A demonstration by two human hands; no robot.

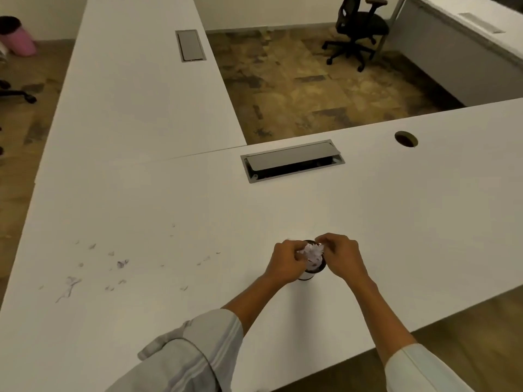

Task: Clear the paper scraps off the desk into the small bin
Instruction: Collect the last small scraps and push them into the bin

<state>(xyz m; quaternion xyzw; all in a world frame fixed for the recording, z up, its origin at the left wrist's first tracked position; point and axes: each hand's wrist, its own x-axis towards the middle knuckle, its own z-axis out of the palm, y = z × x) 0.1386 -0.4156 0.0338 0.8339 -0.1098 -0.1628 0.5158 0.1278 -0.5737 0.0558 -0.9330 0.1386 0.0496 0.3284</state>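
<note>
Paper scraps [311,254] between both hands [314,257]

Both bare forearms reached forward, sleeves rolled up; the left hand [287,261] and right hand [341,254] met, fingers curled inward.

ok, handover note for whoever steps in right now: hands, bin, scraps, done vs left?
Left hand: at the small bin, fingers curled on the wad of paper scraps at its mouth.
Right hand: on the other side of the wad, pinching it.
Bin: upright on the desk, near the front edge, wad heaped above the rim.
Done: a big batch is at the bin.
Left: push the wad in; then collect the loose scraps scattered on the desk to the left.
</note>
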